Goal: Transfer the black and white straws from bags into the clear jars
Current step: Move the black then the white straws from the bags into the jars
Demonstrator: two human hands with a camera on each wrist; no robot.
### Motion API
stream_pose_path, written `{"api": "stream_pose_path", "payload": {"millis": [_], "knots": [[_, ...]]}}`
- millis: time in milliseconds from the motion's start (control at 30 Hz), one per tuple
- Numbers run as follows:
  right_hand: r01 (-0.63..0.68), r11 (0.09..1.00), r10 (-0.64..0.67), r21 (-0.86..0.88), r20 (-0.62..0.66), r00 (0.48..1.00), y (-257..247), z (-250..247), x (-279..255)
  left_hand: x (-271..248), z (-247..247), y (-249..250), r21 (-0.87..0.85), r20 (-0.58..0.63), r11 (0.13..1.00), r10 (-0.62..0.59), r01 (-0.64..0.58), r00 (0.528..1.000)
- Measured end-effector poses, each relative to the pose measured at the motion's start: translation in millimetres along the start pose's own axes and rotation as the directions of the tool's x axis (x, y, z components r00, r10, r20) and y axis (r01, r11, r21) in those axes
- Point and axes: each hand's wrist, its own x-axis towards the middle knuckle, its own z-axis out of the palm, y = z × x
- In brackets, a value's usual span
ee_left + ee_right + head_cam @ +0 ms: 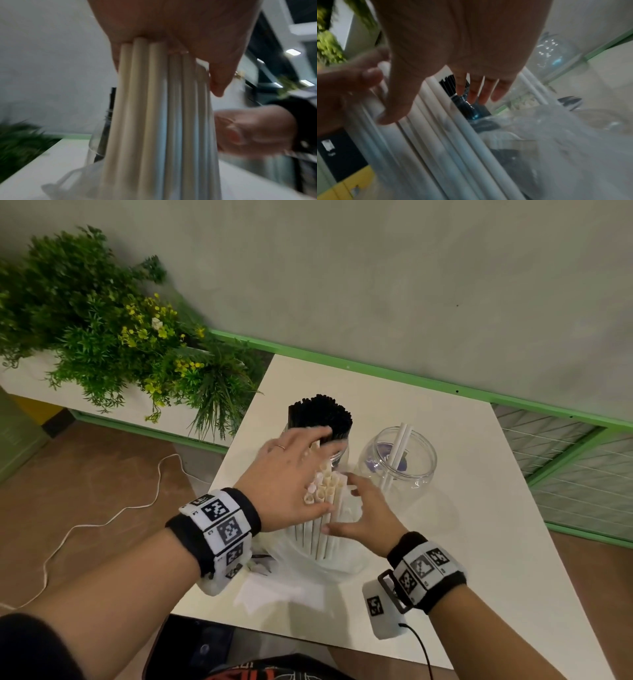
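Note:
A bundle of white straws stands upright in a clear plastic bag on the white table. My left hand lies over the straw tops with straight, spread fingers; in the left wrist view the palm presses on the white straws. My right hand touches the bundle's right side, fingers straight. Behind, a jar holds the black straws. A round clear jar to the right holds two white straws.
A planter of green and yellow foliage fills the left. A white cable trails on the brown floor. A green-framed grille borders the table's right side. A flat clear bag lies near the front edge.

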Motion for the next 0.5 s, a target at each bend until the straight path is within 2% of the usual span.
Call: {"api": "stream_pose_path", "payload": {"millis": [100,167,300,400,500], "knots": [[-0.009,0.989,-0.023,0.147,0.211,0.977,-17.8,-4.3,14.4,-2.5,-3.4,-7.8,-0.128,0.062,0.971,-0.196,0.202,0.979],[-0.024,0.986,-0.018,0.167,0.245,0.969,-22.3,-1.9,21.6,-2.8,0.0,-10.1,-0.181,0.139,0.948,-0.241,0.264,0.961],[-0.043,0.947,-0.031,0.319,0.225,0.974,-21.0,8.8,28.3,0.1,4.8,-11.0,-0.298,0.128,0.907,-0.270,0.296,0.954],[-0.013,0.911,-0.079,0.412,0.207,0.975,-27.2,12.1,26.7,-1.7,6.5,-11.4,-0.380,0.077,0.890,-0.240,0.251,0.968],[0.026,0.877,-0.047,0.480,0.032,0.998,-30.4,13.1,22.9,-3.8,4.9,-8.7,-0.456,-0.018,0.862,-0.258,0.222,0.966]]}}
